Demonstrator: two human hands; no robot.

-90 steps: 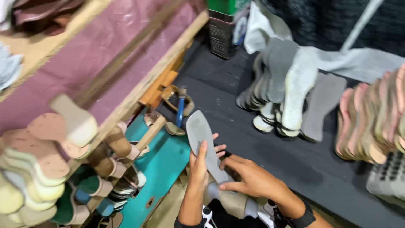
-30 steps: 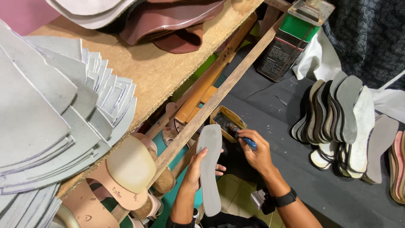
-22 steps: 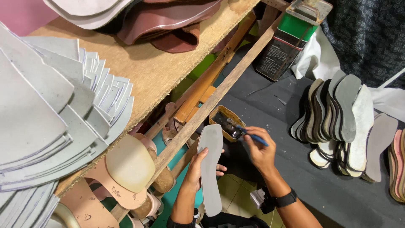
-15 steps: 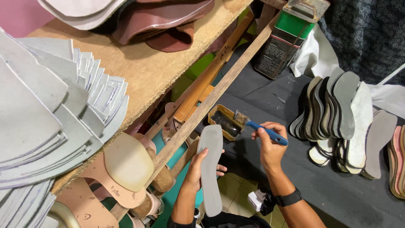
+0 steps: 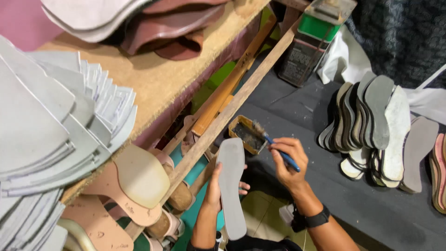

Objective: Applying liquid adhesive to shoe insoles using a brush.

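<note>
My left hand [image 5: 214, 189] holds a long grey insole [image 5: 232, 186] flat side up, fingers wrapped behind it. A small brush with a blue handle [image 5: 278, 152] is gripped in my right hand [image 5: 289, 160]; its bristle tip sits at the edge of a small rectangular tin of dark glue [image 5: 248, 134], just above the insole's toe end. A black band circles my right wrist.
A wooden shelf [image 5: 172, 79] at left carries stacked grey cut pieces [image 5: 51, 125] and brown leather pieces [image 5: 172, 32]. Tan soles [image 5: 134, 179] hang beneath it. A green-topped metal can [image 5: 313, 42] and rows of soles [image 5: 376, 125] stand on the dark surface at right.
My right hand lifted the brush off the glue tin, then brought its tip back to the tin's edge. The insole has stayed still in my left hand.
</note>
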